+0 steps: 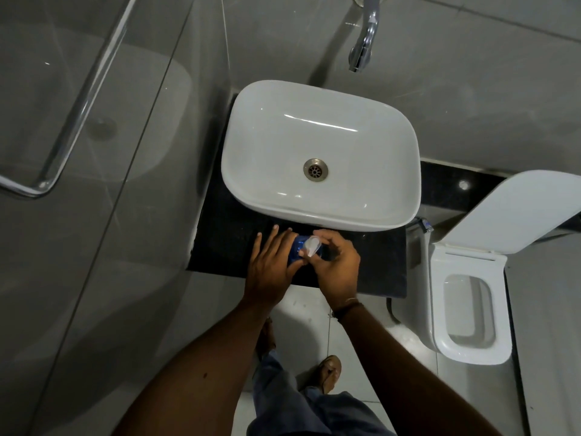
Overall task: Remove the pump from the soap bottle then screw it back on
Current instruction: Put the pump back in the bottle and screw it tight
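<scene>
A blue soap bottle (295,250) stands on the black counter (226,247) just in front of the white basin. My left hand (270,262) wraps around its left side and holds it. The white pump head (311,246) sits on top of the bottle, and the fingers of my right hand (334,265) close around the pump and its collar from the right. Most of the bottle is hidden by both hands, and the join between pump and bottle is not visible.
A white basin (320,196) with a metal drain sits right behind the hands, under a chrome tap (364,42). An open toilet (468,309) stands at the right. A glass partition with a chrome handle (78,102) fills the left. My feet stand on the tiled floor below.
</scene>
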A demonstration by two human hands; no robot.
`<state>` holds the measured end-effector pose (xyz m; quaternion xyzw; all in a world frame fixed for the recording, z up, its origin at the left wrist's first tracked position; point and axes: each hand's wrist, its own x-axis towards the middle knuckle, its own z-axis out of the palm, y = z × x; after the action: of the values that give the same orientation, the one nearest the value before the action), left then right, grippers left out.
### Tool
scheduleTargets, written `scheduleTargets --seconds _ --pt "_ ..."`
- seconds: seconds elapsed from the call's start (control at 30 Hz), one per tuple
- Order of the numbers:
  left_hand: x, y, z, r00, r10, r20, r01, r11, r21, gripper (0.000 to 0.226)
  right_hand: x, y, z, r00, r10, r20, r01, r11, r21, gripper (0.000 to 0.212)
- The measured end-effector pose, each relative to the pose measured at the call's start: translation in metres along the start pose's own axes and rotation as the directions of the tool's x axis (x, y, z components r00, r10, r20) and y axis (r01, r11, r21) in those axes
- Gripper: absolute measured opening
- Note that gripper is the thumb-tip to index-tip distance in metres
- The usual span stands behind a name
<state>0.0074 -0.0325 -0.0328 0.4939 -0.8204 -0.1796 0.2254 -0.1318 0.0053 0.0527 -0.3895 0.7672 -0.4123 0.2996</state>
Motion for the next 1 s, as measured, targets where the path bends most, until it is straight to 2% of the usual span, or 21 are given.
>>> scheduleTargets --seconds 0.17,0.3,0.4,0.5,0.57,0.7,0.83,1.0 --pt "-0.001 -0.001 0.002 1.0 0.002 0.026 -0.002 0.999 0.033 0.067 -0.002 -0.011 0.01 0.98 0.169 -0.101 -0.163 0.984 0.071 0.043" --pt "0.0 0.0 0.001 0.997 -0.013 0.072 0.011 0.999 0.032 0.077 0.001 -0.02 0.02 0.921 0.354 -0.164 -0.331 0.931 0.154 0.04" --pt "-0.001 -0.001 0.001 0.996 -0.014 0.094 0.01 0.999 0.044 0.077 0.0 -0.025 0.028 0.89 0.405 -0.21 -0.366 0.909 0.202 0.039" --pt "-0.002 0.0 0.0 0.996 -0.011 0.093 0.007 0.999 0.044 0.077 -0.007 -0.028 0.027 0.918 0.344 -0.199 -0.307 0.931 0.195 0.041" --pt "-0.001 0.0 -0.001 0.997 -0.013 0.083 0.01 0.999 0.036 0.075 -0.011 -0.024 0.019 0.948 0.281 -0.147 -0.26 0.954 0.149 0.049" --pt "0.001 0.001 -0.003 0.997 -0.02 0.078 0.02 1.0 0.007 0.071 -0.017 -0.02 -0.002 0.983 0.176 -0.055 -0.176 0.984 0.004 0.055" --pt "0.0 0.0 -0.002 0.997 -0.022 0.071 0.022 1.0 0.002 0.065 -0.022 -0.042 -0.02 0.993 0.094 -0.071 -0.106 0.977 -0.183 0.057" --pt "0.001 0.002 -0.002 0.998 -0.025 0.054 0.026 1.0 -0.011 0.071 -0.016 -0.059 -0.02 0.994 0.065 -0.084 -0.084 0.966 -0.245 0.033"
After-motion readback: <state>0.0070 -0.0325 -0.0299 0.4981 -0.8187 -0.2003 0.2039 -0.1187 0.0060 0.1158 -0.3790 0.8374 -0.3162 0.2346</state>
